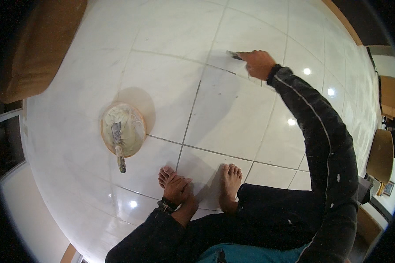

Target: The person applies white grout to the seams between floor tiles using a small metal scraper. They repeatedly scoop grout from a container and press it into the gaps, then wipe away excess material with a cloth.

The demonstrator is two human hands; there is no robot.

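My right hand (260,65) reaches far out to the right and is closed round a small putty knife (234,55). Its blade points left and lies at the white floor tile, just above a joint line; most of the handle is hidden in my fingers. Down by my left foot (164,172), my left hand (176,188) lies draped over the instep with no tool in it. To the left stands a round tub (104,136) with a tan rim, holding whitish paste (134,136). A paste-smeared scraper (118,144) leans in it, its handle jutting over the near rim.
Joints between the tiles (232,118) look dark near my feet and pale farther out. My right foot (230,184) is planted beside the left. A brown upholstered piece (44,52) stands at upper left. Cardboard boxes (389,96) and a brown rounded object (380,155) are at far right.
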